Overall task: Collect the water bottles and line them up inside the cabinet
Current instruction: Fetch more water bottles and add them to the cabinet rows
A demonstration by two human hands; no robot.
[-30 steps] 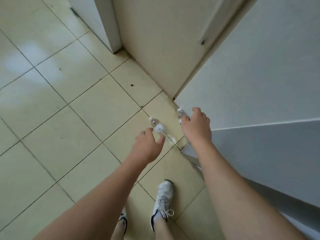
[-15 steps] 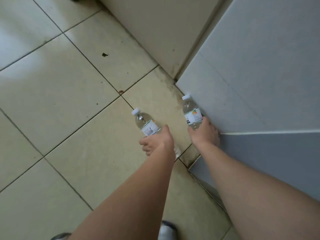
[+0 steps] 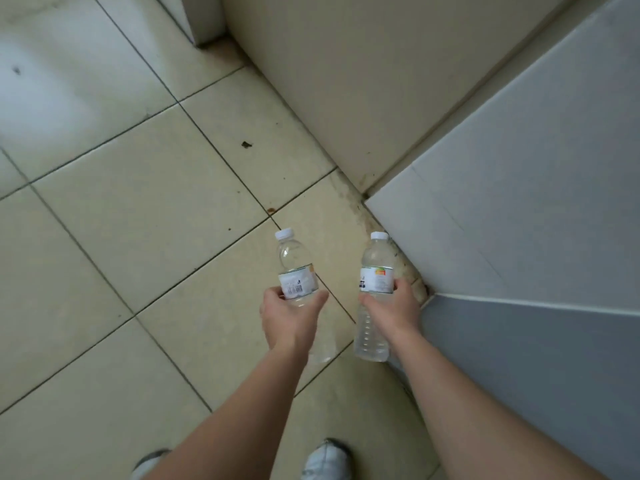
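Observation:
Two clear plastic water bottles with white caps and white labels are held above the tiled floor. My left hand (image 3: 289,315) grips the left bottle (image 3: 294,268) round its middle, cap pointing away from me. My right hand (image 3: 394,308) grips the right bottle (image 3: 377,268) just below its label; its lower half shows under my wrist. Both bottles are off the floor and apart from each other. The grey cabinet (image 3: 519,209) stands at the right, and only its outer panels show.
Beige floor tiles (image 3: 138,220) spread to the left and front. A cream wall panel (image 3: 346,81) rises behind, meeting the grey cabinet at a corner. My shoes (image 3: 325,462) show at the bottom edge.
Both hands have closed round the bottles and lifted them off the floor. The camera has drawn nearer to them.

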